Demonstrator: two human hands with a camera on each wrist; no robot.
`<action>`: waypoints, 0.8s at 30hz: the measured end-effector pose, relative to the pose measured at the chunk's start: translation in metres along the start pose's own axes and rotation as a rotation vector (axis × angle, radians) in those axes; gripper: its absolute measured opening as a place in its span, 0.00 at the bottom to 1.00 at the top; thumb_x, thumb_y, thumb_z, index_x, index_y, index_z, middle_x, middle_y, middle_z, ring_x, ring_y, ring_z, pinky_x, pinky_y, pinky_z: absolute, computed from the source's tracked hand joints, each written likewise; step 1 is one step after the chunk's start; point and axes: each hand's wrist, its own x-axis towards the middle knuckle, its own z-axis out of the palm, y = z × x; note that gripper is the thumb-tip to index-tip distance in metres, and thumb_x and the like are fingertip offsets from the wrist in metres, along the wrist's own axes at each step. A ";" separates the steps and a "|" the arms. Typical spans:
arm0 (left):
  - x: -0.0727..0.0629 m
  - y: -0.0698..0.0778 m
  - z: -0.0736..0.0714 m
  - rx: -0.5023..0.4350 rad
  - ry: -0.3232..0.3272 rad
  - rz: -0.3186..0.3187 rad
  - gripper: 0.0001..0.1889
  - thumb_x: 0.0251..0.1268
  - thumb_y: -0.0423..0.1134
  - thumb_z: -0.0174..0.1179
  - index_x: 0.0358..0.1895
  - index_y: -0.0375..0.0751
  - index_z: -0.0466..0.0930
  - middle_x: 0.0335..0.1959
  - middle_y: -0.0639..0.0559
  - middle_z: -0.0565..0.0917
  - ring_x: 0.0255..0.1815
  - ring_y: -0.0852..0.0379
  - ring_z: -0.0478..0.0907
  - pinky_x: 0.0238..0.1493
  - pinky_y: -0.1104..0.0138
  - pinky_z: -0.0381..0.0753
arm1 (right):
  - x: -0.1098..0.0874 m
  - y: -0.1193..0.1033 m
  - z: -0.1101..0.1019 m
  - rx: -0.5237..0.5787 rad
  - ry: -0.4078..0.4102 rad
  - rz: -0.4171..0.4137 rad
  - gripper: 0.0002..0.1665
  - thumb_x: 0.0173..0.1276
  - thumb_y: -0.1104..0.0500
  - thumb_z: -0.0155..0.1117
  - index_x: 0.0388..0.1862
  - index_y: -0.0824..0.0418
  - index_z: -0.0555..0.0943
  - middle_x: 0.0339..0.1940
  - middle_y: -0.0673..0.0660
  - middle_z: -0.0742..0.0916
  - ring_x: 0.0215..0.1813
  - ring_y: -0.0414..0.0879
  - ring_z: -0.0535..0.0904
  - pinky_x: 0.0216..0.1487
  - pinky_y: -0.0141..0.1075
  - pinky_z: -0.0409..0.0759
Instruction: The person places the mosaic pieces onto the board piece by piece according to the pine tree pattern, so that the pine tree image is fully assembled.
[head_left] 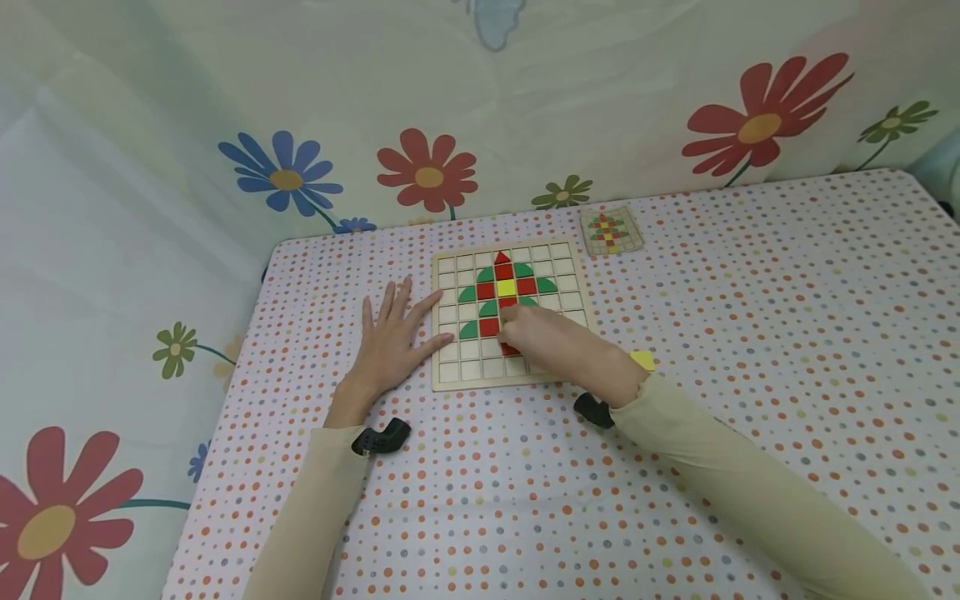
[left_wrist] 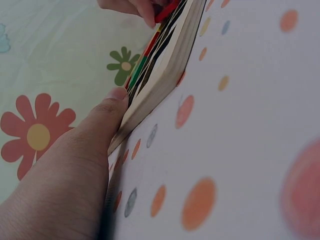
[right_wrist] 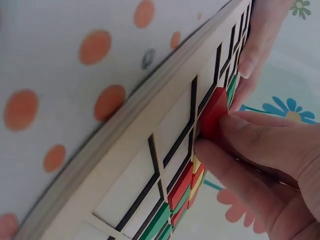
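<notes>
A wooden grid board [head_left: 450,382] lies flat on the table, bearing a pattern of colored tiles. A red triangle [head_left: 502,257] tops it, above red squares, a yellow square [head_left: 506,287] and green curved pieces [head_left: 468,329] at both sides. My right hand [head_left: 543,332] reaches over the lower middle of the board and pinches a red tile [right_wrist: 214,114] between thumb and finger, close over the grid. Spread out flat, my left hand [head_left: 390,346] rests on the table beside the board. Its thumb [left_wrist: 117,95] touches the board's left edge.
A small card [head_left: 611,232] showing a similar colored pattern lies beyond the board's upper right corner. Near my right wrist is a yellow piece [head_left: 642,360]. The dotted tablecloth [head_left: 465,500] spreads all round, with a flowered curtain [head_left: 562,100] behind the table.
</notes>
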 end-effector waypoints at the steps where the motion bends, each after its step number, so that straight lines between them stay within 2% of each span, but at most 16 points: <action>1: 0.000 0.000 0.000 -0.001 -0.001 0.000 0.41 0.73 0.67 0.55 0.85 0.62 0.56 0.88 0.43 0.41 0.87 0.41 0.29 0.79 0.37 0.21 | 0.000 0.000 0.001 0.005 0.000 0.002 0.05 0.63 0.75 0.74 0.35 0.68 0.89 0.36 0.59 0.87 0.39 0.49 0.84 0.40 0.33 0.85; 3: 0.000 0.000 0.000 -0.003 -0.003 0.000 0.41 0.73 0.67 0.56 0.85 0.62 0.56 0.88 0.43 0.41 0.87 0.41 0.29 0.79 0.37 0.21 | 0.000 0.002 0.001 0.040 0.000 0.007 0.05 0.65 0.75 0.73 0.37 0.69 0.90 0.37 0.60 0.86 0.39 0.49 0.84 0.41 0.33 0.85; 6: 0.000 0.000 0.000 -0.002 -0.002 0.000 0.41 0.72 0.67 0.56 0.85 0.63 0.56 0.88 0.44 0.41 0.87 0.41 0.29 0.79 0.37 0.21 | -0.006 0.008 0.002 0.209 0.008 0.024 0.07 0.70 0.73 0.69 0.44 0.70 0.90 0.40 0.60 0.87 0.41 0.49 0.84 0.45 0.37 0.86; 9: 0.000 0.000 0.000 0.000 -0.002 -0.005 0.42 0.72 0.68 0.55 0.85 0.63 0.56 0.88 0.44 0.41 0.87 0.42 0.29 0.79 0.37 0.20 | -0.019 0.020 -0.001 0.421 0.025 0.063 0.12 0.74 0.70 0.66 0.53 0.69 0.88 0.49 0.61 0.89 0.51 0.53 0.86 0.55 0.44 0.86; 12: 0.001 0.001 0.000 0.003 -0.002 -0.005 0.42 0.71 0.68 0.55 0.85 0.63 0.56 0.88 0.44 0.41 0.87 0.42 0.29 0.79 0.38 0.20 | -0.041 0.033 -0.006 0.525 0.050 0.116 0.15 0.74 0.68 0.68 0.57 0.67 0.88 0.55 0.60 0.89 0.59 0.54 0.85 0.59 0.50 0.84; 16: 0.001 0.002 0.000 0.005 -0.002 0.000 0.42 0.72 0.69 0.55 0.85 0.63 0.56 0.88 0.44 0.41 0.87 0.41 0.29 0.79 0.38 0.20 | -0.068 0.046 -0.016 0.518 0.089 0.179 0.13 0.70 0.69 0.72 0.52 0.64 0.90 0.53 0.57 0.89 0.56 0.54 0.85 0.54 0.50 0.85; 18: 0.001 0.002 0.000 0.000 0.000 -0.002 0.42 0.72 0.69 0.55 0.85 0.63 0.56 0.88 0.44 0.41 0.87 0.41 0.29 0.79 0.38 0.21 | -0.075 0.047 -0.019 0.492 0.100 0.187 0.12 0.69 0.70 0.72 0.50 0.64 0.90 0.52 0.57 0.89 0.55 0.53 0.84 0.53 0.49 0.85; 21: -0.001 0.001 0.000 -0.008 0.000 -0.008 0.42 0.72 0.68 0.55 0.85 0.62 0.56 0.88 0.44 0.41 0.87 0.41 0.29 0.79 0.37 0.21 | -0.071 0.040 -0.017 0.465 0.101 0.124 0.12 0.68 0.72 0.71 0.50 0.66 0.90 0.52 0.58 0.88 0.56 0.54 0.84 0.54 0.48 0.86; 24: -0.001 0.001 0.001 -0.012 0.003 -0.004 0.42 0.72 0.69 0.54 0.85 0.62 0.56 0.88 0.44 0.41 0.87 0.41 0.29 0.79 0.37 0.21 | -0.056 0.028 -0.015 0.444 0.063 0.040 0.14 0.70 0.73 0.69 0.53 0.67 0.89 0.56 0.58 0.88 0.60 0.55 0.84 0.59 0.48 0.85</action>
